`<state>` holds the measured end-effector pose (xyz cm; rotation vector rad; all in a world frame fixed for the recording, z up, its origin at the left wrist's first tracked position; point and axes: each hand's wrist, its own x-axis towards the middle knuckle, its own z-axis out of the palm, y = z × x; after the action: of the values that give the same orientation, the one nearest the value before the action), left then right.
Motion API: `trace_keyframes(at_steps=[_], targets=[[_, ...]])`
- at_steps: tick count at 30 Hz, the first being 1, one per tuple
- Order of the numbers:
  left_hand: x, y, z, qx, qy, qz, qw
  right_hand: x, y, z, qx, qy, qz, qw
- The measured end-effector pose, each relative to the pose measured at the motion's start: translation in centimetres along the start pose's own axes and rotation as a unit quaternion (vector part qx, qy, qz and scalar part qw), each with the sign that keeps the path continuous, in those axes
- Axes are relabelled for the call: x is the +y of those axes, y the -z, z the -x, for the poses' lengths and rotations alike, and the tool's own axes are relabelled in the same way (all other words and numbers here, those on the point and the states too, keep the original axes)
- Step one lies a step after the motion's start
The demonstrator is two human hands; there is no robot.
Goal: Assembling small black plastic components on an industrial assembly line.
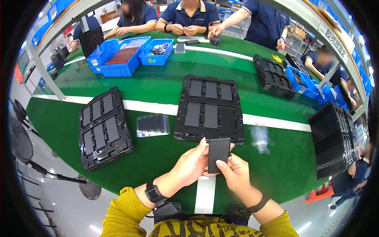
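Note:
Between both hands I hold a flat black rectangular panel (219, 155), upright above the table's near edge. My left hand (192, 162) grips its left side with the thumb along the edge. My right hand (236, 170) holds the lower right, thumb pressed on the panel's face. Just beyond my hands lies a black tray (209, 102) with several similar panels in its slots; its lower right slot holds none. A second stack of black trays (103, 128) with panels sits at the left. A clear sheet with dark strips (152, 125) lies between the two trays.
Crumpled clear film (260, 139) lies right of the middle tray. Tall stacks of black trays stand at the right edge (334, 140) and far right (272, 77). Blue bins (122, 69) stand at the far left. Several co-workers sit or stand across the green table (158, 158).

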<state>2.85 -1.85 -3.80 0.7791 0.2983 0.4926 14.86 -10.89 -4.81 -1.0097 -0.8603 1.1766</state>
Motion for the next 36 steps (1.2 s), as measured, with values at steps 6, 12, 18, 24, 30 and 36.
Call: trace_keyframes(at_steps=[6, 12, 18, 24, 30, 36], targets=[[0.1, 0.1, 0.4, -0.044, 0.044, 0.003, 0.998, 0.4, -0.2, 0.4, 0.016, 0.031, 0.050, 0.998], [0.1, 0.1, 0.4, -0.040, 0.052, 0.017, 0.998, 0.9, 0.1, 0.4, 0.016, 0.058, 0.071, 0.996], [-0.2, 0.0, 0.0, -0.002, 0.023, 0.013, 1.000, 0.9, -0.4, 0.3, 0.030, 0.055, 0.050, 0.997], [0.0, 0.2, 0.0, -0.004, 0.035, 0.028, 0.999, 0.7, -0.8, 0.4, 0.036, 0.066, 0.044, 0.996], [-0.1, 1.0, -0.6, -0.102, 0.064, 0.112, 0.986, 2.0, -0.1, 0.9, 0.035, 0.066, 0.117, 0.990], [-1.7, 2.2, -1.3, -0.192, 0.004, 0.114, 0.975, 1.3, -0.7, 1.0, -0.016, 0.042, 0.044, 0.998]])
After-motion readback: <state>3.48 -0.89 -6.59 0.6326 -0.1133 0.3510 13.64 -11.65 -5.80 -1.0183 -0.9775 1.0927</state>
